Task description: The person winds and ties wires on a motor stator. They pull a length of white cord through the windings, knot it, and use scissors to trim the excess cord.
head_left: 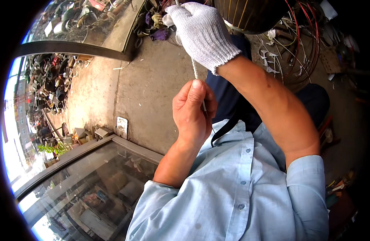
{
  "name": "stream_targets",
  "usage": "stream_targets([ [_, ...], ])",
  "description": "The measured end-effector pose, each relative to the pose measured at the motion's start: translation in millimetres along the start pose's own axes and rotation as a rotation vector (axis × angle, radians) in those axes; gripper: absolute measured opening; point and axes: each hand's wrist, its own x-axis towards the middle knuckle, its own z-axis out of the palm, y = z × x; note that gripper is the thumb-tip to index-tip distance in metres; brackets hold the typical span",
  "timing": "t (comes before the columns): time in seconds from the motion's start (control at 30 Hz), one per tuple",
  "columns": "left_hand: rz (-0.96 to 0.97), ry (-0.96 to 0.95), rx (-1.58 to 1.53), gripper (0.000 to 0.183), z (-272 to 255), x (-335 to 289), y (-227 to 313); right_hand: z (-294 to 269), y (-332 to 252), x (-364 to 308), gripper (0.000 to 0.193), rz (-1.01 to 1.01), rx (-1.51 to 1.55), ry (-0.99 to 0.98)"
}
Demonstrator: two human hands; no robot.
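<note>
White cord [195, 69], pinched by left fingers [210, 101], thumb [196, 91] uppermost, passes through curled right fingers [179, 14].

A scrap workshop, by the look of it: worn concrete floor [153, 92], tangled red wires [315, 36] and torn white scraps [269, 61] lying about, glass doors [94, 193], and a big junk heap [52, 82] in daylight beyond.

You wear a pale blue woven shirt [211, 188] with elbow-length sleeves [305, 176], round blue-grey buttons [241, 207] down its front, dark navy trousers [222, 90], and a white knitted glove [207, 40] on your right hand [202, 33].
</note>
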Motion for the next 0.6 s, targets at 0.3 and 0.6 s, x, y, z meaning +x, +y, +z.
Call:
stream_targets([
  [0.3,0.055,0.023,0.121,0.039,3.5,-5.6,4.7,10.9,8.8,0.4,0.025,-0.037,-0.069,-0.099],
  [0.6,-0.013,-0.007,0.074,0.04,12.5,-13.8,2.5,32.1,71.6,97.3,0.021,-0.28,-0.641,0.006],
])
